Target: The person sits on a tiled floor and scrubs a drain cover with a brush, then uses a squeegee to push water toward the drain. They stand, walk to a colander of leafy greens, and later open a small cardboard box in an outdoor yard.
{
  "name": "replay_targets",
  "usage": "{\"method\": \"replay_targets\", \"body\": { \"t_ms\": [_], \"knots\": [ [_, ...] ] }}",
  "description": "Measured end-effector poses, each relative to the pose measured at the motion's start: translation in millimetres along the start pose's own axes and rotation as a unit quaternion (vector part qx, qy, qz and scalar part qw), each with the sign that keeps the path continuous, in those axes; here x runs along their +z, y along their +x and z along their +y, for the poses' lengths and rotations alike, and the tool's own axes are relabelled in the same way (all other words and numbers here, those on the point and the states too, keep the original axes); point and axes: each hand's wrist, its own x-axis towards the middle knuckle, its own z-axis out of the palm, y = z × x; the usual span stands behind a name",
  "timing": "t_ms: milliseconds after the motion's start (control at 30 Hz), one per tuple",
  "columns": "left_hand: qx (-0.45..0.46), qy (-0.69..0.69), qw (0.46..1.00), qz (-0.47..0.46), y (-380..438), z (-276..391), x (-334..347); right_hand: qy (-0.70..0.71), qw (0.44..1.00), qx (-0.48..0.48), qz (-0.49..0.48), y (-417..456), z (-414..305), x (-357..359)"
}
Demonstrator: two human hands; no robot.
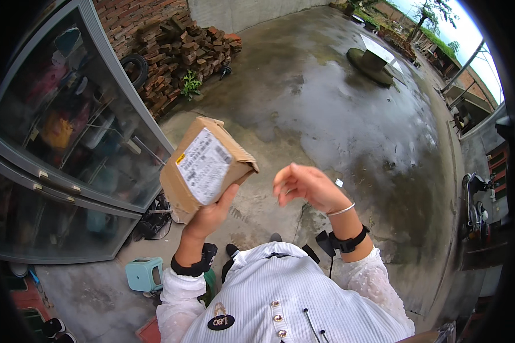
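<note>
A brown cardboard box (240, 165) with creased edges is held up in front of me, tilted. My left hand (210, 216) grips its lower end, with the thumb on the near side and the other fingers hidden behind the box. On the face towards me is a white shipping label (204, 165) bearing print and a barcode. To the right of the box, my right hand (307, 186) hangs in the air, apart from it, fingers loosely curled with nothing in them. A silver bangle (341, 209) circles the right wrist, and black straps sit on both forearms.
A glass-fronted cabinet (64, 115) stands at left. Beyond it lie stacked bricks (189, 49) and a tire (134, 70). A light-blue plastic stool (143, 274) is at lower left. A round stone base (371, 64) stands on the wet concrete, and a motorbike (476, 206) is at far right.
</note>
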Motion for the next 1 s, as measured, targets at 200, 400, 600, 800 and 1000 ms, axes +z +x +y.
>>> {"method": "replay_targets", "body": {
  "t_ms": [200,400,600,800,1000],
  "knots": [
    [0.017,0.212,0.972,-0.100,-33,-56,26,0.245,0.968,0.019,-0.058,17,32,31],
    [-0.013,0.196,0.976,-0.092,-62,-71,38,0.258,0.963,0.058,0.052,22,38,19],
    [-0.042,0.173,0.981,-0.071,-85,-85,39,0.130,0.984,0.072,0.102,28,23,37],
    [-0.039,0.110,0.993,-0.001,-86,-94,32,0.082,0.972,-0.117,0.185,35,26,24],
    [-0.036,0.150,0.983,0.098,-49,-52,-11,-0.101,0.913,-0.268,0.291,25,16,4]
  ]
}}
